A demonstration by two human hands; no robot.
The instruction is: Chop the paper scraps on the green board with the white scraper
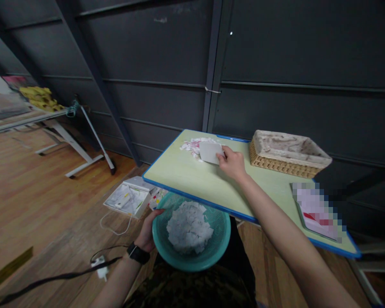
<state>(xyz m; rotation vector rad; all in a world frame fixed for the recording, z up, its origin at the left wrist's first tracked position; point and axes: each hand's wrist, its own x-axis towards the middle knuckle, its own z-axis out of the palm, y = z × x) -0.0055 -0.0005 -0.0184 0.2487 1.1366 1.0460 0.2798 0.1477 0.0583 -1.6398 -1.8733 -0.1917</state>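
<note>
My right hand [233, 164] pinches a flat white card with rounded corners [211, 152], held over the pale green tabletop [179, 173]. The card's left edge is beside a spread of white and pink paper scraps [192, 146]. Below the table's front edge, my left hand [147, 229] grips the left rim of a teal plastic colander [192, 265], its fingers partly hidden by the rim. Inside the colander lies a heap of torn white paper pieces [189, 229].
A lined wicker basket [282, 164] stands at the table's back right. Nearer me lies a partly blurred flat packet [317, 214]. On the floor are an open white box [128, 201], a white plug [100, 267] and cables. A dark panelled wall [160, 55] rises behind the table.
</note>
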